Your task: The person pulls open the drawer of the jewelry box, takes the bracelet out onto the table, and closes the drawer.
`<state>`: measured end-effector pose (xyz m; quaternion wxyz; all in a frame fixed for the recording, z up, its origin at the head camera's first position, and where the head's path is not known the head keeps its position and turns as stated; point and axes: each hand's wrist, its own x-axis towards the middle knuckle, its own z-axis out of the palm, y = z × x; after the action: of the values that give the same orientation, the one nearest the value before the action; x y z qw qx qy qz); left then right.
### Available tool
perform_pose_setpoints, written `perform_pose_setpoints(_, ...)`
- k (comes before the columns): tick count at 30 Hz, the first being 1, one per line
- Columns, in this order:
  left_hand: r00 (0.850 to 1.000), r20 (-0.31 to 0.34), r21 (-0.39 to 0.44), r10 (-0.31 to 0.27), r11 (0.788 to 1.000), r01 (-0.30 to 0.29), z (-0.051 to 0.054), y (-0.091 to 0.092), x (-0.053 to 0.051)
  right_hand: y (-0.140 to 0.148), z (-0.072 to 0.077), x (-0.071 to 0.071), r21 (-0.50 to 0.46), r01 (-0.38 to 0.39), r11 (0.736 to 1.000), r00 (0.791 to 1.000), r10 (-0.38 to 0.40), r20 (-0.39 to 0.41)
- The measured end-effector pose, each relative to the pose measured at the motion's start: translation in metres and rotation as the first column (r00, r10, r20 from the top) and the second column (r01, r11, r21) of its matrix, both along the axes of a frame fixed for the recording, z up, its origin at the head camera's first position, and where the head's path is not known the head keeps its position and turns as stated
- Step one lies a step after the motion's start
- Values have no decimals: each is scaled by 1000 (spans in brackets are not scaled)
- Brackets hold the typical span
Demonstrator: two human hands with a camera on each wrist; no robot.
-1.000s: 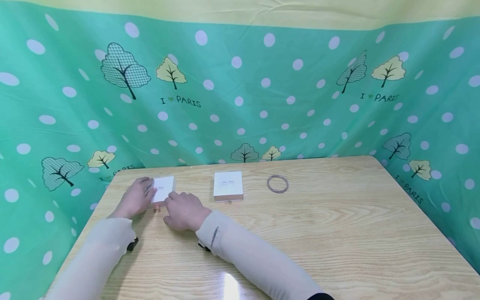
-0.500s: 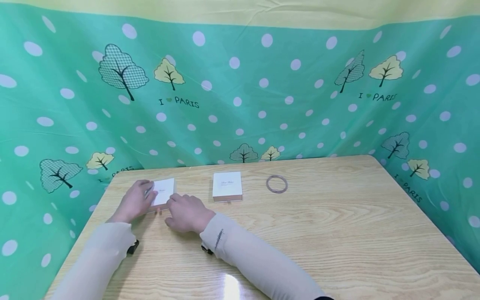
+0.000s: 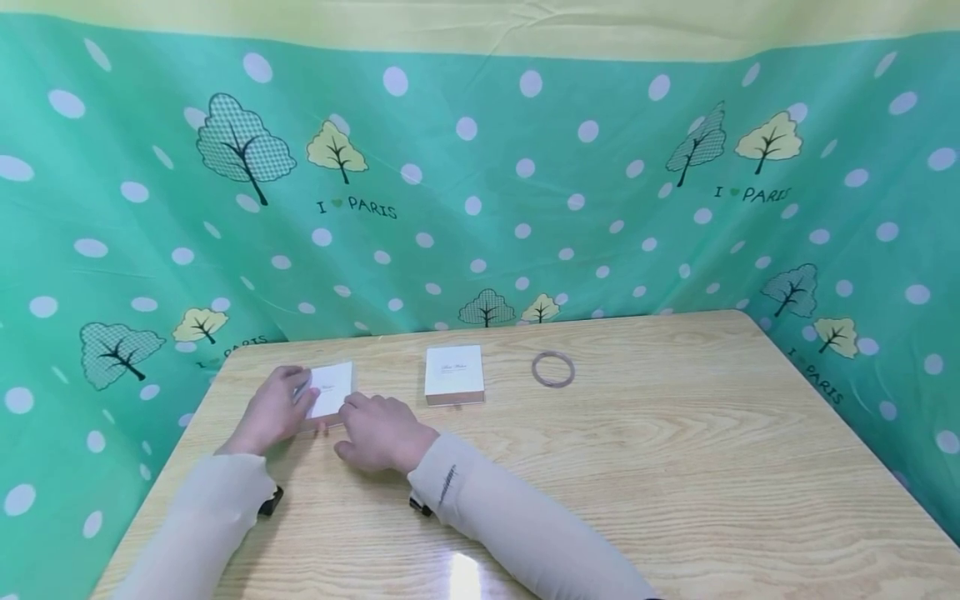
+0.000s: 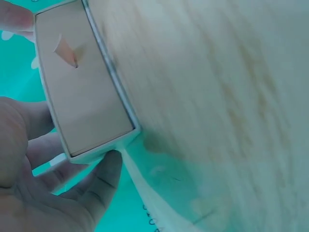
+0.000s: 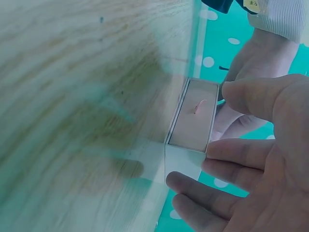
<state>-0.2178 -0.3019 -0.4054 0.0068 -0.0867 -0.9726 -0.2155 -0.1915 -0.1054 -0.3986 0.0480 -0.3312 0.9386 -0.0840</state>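
Note:
At the table's left back, a small white box (image 3: 332,388) lies flat with its lettered lid up. My left hand (image 3: 268,410) grips its left side; in the left wrist view, the fingers (image 4: 107,171) wrap the side of the box (image 4: 89,96). A small pinkish tab (image 4: 65,52) sticks out of its beige front. My right hand (image 3: 384,433) touches the box's right side with bent, relaxed fingertips. Its thumb stands in front of the box (image 5: 194,116) in the right wrist view, apart from the right hand's (image 5: 256,159) other fingers.
A second white box (image 3: 454,372) with a pinkish front stands at the back middle of the wooden table (image 3: 637,467). To its right lies a mauve ring (image 3: 553,384). Behind hangs a green dotted curtain (image 3: 420,250).
The left box has shifted slightly toward me and to the right, with both hands moving along. The second box and the ring stay where they were on the table.

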Motion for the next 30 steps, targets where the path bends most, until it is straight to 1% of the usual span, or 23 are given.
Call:
perform_pose_setpoints(6,1000,-22,-10,-14,1000,14,1,2,3,4,0,3,-6,2,1000,1000,-2,7)
perform_pose_setpoints(12,1000,-29,-14,-9,1000,9,0,6,6,9,0,5,-5,-4,1000,1000,4,7)
perform_pose_setpoints(15,1000,-29,-6,-7,1000,6,0,7,7,11,0,6,-4,-6,1000,1000,6,0)
perform_pose_setpoints(24,1000,4,16,22,1000,-22,1,15,13,20,0,12,12,-14,1000,999,14,-35)
perform_pose_setpoints(30,1000,-10,12,6,1000,-6,-1,17,16,27,-2,16,0,-18,1000,999,18,-34)
